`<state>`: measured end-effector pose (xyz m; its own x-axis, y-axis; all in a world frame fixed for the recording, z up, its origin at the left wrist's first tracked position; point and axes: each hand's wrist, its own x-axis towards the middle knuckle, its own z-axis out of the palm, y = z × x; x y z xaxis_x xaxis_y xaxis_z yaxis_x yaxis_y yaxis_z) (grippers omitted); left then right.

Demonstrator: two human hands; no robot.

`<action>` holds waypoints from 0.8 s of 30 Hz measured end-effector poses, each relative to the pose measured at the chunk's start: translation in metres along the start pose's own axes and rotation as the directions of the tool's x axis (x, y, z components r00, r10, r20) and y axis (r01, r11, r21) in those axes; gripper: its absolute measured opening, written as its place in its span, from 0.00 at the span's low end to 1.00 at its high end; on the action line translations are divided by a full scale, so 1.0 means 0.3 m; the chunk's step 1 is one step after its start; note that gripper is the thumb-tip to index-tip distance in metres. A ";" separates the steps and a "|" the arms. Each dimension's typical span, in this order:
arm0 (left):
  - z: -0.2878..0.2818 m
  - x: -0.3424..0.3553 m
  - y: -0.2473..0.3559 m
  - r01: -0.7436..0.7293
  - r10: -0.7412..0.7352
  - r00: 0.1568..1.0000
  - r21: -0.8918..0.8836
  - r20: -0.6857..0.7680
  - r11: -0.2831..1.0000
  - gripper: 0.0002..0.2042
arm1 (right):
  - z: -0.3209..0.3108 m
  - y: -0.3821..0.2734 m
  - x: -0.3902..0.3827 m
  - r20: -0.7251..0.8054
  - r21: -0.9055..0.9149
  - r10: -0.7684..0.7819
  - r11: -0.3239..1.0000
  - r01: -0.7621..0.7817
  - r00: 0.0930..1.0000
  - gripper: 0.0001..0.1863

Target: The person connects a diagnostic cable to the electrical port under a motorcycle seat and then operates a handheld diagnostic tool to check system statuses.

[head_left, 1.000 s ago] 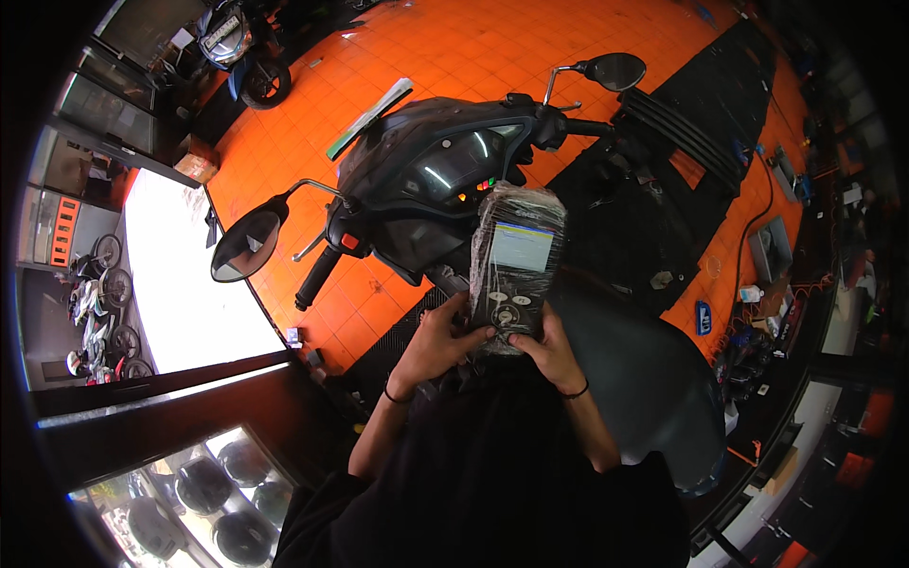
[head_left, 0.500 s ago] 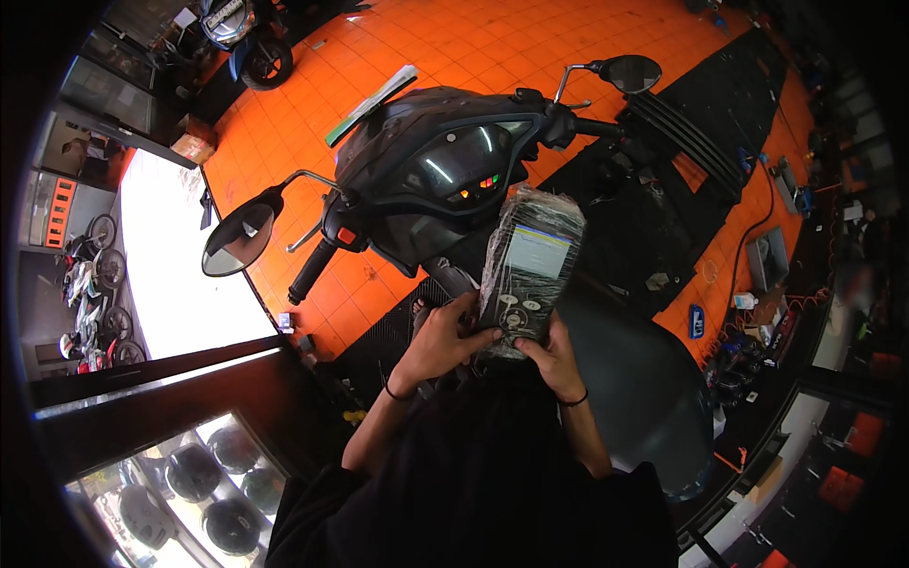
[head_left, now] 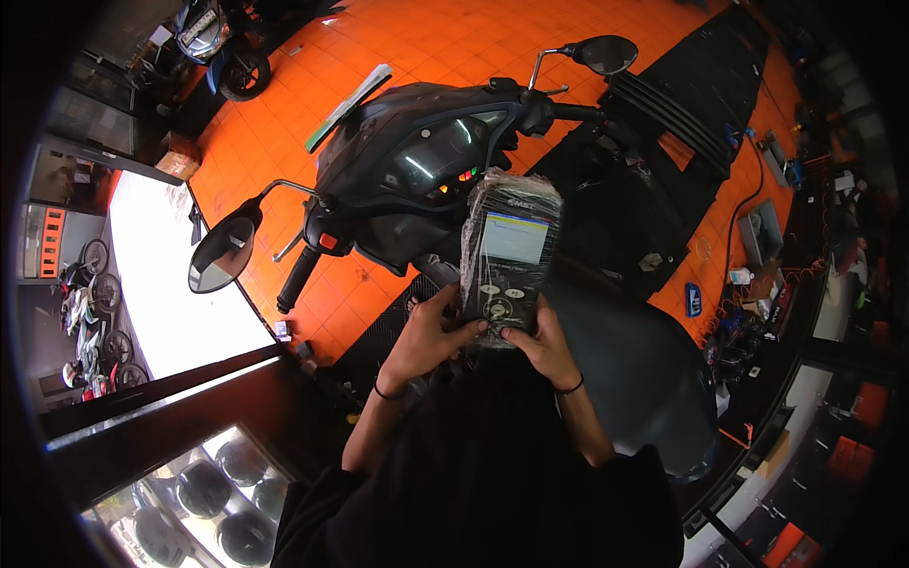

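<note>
Between my two hands is a handheld diagnostic scanner (head_left: 511,260), dark, wrapped in clear plastic film, with a lit screen and a ring of buttons low down. My left hand (head_left: 426,336) grips its lower left side, thumb by the buttons. My right hand (head_left: 547,346) closes on the lower right, thumb across the bottom edge. Beyond the scanner stands a dark scooter (head_left: 398,161); its dashboard shows small orange, red and green lights. The scooter's seat (head_left: 625,379) lies to the right of my hands. Fingers behind the scanner are hidden.
Scooter mirrors (head_left: 225,254) reach out left and right. A grey bin (head_left: 760,232) and a blue item (head_left: 693,300) sit on the orange floor (head_left: 407,43) at right. Helmets (head_left: 204,488) fill a case at lower left. Another scooter (head_left: 222,52) is parked far left.
The scanner and both hands sit slightly further left in view, and the scanner is more upright. The whole scene has shifted a little left. My grip stays the same.
</note>
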<state>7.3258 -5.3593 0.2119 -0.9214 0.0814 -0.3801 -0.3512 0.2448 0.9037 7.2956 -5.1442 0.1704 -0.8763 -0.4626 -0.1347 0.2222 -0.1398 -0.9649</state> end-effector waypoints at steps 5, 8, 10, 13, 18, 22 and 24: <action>-0.004 0.001 -0.007 -0.030 0.030 1.000 -0.024 0.003 0.999 0.29 | 0.008 -0.011 0.009 0.007 0.015 -0.048 0.999 0.048 0.999 0.31; -0.009 -0.007 0.026 -0.024 0.024 1.000 -0.017 0.003 1.000 0.28 | 0.012 -0.008 0.010 0.012 0.055 -0.047 0.997 0.046 0.999 0.32; -0.010 -0.010 0.026 -0.030 0.029 1.000 -0.034 -0.002 0.999 0.27 | 0.014 -0.006 0.013 0.026 0.061 -0.051 0.997 0.049 0.998 0.32; -0.013 -0.015 0.034 -0.029 0.029 1.000 -0.030 -0.006 0.999 0.25 | 0.017 -0.002 0.013 0.030 0.060 -0.059 0.997 0.057 0.998 0.33; -0.011 -0.017 0.022 -0.023 0.022 1.000 -0.047 -0.019 0.999 0.22 | 0.014 -0.004 0.016 0.038 0.003 -0.066 0.998 0.066 0.997 0.34; -0.009 -0.020 0.016 -0.024 0.023 0.999 -0.033 -0.030 0.999 0.21 | 0.010 -0.005 0.016 0.054 0.003 -0.047 0.999 0.047 0.997 0.36; -0.010 -0.024 0.019 -0.028 0.026 0.999 -0.046 -0.031 0.999 0.21 | 0.012 0.001 0.017 0.061 0.010 -0.046 0.999 0.046 0.997 0.36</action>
<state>7.3299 -5.3615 0.2203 -0.9350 0.0581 -0.3499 -0.3328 0.1975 0.9221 7.2928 -5.1498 0.1702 -0.8580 -0.5080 -0.0761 0.1860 -0.1692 -0.9679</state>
